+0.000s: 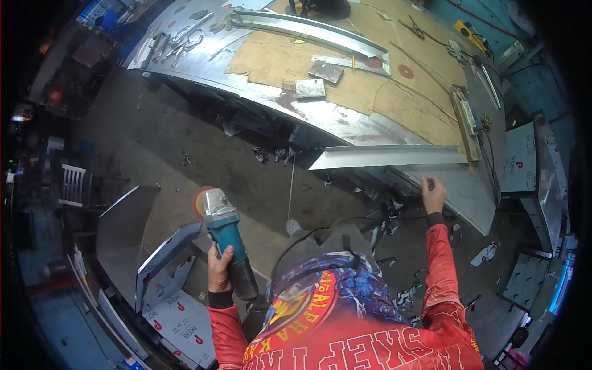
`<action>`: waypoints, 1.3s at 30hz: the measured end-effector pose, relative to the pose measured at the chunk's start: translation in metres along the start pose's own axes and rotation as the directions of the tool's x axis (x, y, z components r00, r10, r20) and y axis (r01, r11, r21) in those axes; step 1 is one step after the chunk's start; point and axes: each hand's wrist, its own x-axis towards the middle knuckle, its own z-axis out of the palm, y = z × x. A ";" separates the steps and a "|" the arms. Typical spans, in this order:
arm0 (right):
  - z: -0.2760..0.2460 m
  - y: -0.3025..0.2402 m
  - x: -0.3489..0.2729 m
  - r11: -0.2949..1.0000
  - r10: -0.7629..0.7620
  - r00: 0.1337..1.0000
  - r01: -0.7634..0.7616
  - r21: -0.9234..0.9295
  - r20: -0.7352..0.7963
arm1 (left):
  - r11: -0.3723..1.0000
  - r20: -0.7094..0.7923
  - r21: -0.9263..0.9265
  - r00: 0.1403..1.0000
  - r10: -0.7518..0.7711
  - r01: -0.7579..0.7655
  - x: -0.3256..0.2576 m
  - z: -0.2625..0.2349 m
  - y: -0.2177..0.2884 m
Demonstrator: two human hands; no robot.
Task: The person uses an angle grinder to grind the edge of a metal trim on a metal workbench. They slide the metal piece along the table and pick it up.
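My left hand (219,267) is wrapped around a teal and black angle grinder (226,229). The grinder stands roughly upright, away from the bench, with its reddish-brown disc (200,202) at the upper end. My right hand (433,196) is just off the bench's near edge, its fingers curled in, and I see nothing in them. Just beyond it a long bent sheet-metal strip (388,156) lies at the bench edge, its pointed left end jutting past that edge. A gap shows between my right hand and the strip.
The metal-topped bench (345,126) carries cardboard (265,54), two metal blocks (310,89), another long metal profile (302,31), clamps (185,40) and a power strip (467,117). Film-covered panels (179,324) stand at lower left. Scraps (404,296) and a cord (320,229) lie low near me.
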 end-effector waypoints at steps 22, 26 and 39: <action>0.024 0.067 0.016 0.958 -0.128 0.973 0.171 0.229 -0.190 | 0.970 -0.069 -0.243 0.998 -0.013 -0.004 -0.065 0.075 -0.038; 0.018 0.063 0.012 0.960 -0.108 0.957 0.171 0.222 -0.269 | 0.979 -0.022 -0.203 1.000 0.018 -0.022 -0.073 0.074 -0.015; 0.003 -0.035 -0.130 0.710 0.036 0.994 -0.100 0.697 0.106 | 0.992 0.318 -0.107 0.947 -0.034 0.072 0.059 0.149 0.053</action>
